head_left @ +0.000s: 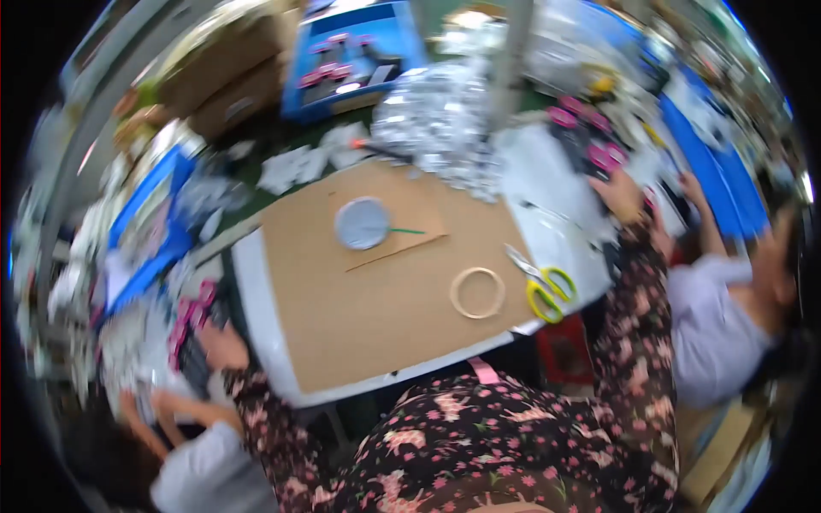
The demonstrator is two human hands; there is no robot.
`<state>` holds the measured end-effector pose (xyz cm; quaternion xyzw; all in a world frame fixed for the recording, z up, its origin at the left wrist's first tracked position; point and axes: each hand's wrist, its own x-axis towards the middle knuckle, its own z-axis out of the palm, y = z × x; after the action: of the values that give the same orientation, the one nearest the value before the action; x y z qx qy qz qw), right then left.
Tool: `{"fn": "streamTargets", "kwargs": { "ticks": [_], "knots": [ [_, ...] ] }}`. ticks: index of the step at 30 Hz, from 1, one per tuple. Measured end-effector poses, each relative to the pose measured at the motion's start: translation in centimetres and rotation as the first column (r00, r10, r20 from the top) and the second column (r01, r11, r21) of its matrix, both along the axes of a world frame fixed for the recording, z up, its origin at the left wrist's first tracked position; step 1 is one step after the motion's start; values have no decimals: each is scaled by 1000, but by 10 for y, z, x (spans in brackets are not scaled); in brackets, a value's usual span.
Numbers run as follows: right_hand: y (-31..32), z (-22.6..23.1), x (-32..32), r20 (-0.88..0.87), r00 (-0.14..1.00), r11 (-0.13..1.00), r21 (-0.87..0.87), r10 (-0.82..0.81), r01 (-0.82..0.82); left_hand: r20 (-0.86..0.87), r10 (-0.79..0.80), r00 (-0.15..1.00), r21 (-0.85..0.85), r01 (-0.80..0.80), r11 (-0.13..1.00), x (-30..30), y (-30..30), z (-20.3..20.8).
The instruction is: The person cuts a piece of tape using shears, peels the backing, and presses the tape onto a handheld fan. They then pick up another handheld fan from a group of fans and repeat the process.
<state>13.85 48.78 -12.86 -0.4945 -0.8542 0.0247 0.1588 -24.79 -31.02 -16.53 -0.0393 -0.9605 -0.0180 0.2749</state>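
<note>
My left hand [224, 345] reaches far out to the left, against a group of black pieces with pink loops [190, 318]. Blur and the dark pieces hide its fingertips, so its grip is unclear. Out to the right, my right hand [619, 197] has its fingers stretched out at the edge of similar black pieces with pink loops [590, 135]. Between my arms, a brown cardboard sheet [376, 325] covers much of the white tabletop. On it lie a round greyish-white disc or lid [363, 223], a thin green stick [408, 230], a tan ring like a tape roll [477, 293] and yellow-handled scissors [542, 285].
A blue bin [305, 90] with more pink-looped pieces stands at the back, beside a heap of shiny silvery packets [436, 115]. Co-workers sit close on both sides, one at the left [209, 466] and one at the right [718, 321]. A metal post [513, 64] rises behind the table.
</note>
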Motion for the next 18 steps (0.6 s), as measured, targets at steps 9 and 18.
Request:
{"fn": "streamTargets", "kwargs": {
  "ticks": [9, 18],
  "knots": [
    [58, -47, 28, -213, 968, 974, -150, 135, -169, 182, 199, 963, 105, -221, 970, 19, 25, 11],
    [10, -15, 28, -282, 957, 944, -291, 70, -155, -50, 55, 997, 114, -49, 992, 7, 26, 2]
  ]
}}
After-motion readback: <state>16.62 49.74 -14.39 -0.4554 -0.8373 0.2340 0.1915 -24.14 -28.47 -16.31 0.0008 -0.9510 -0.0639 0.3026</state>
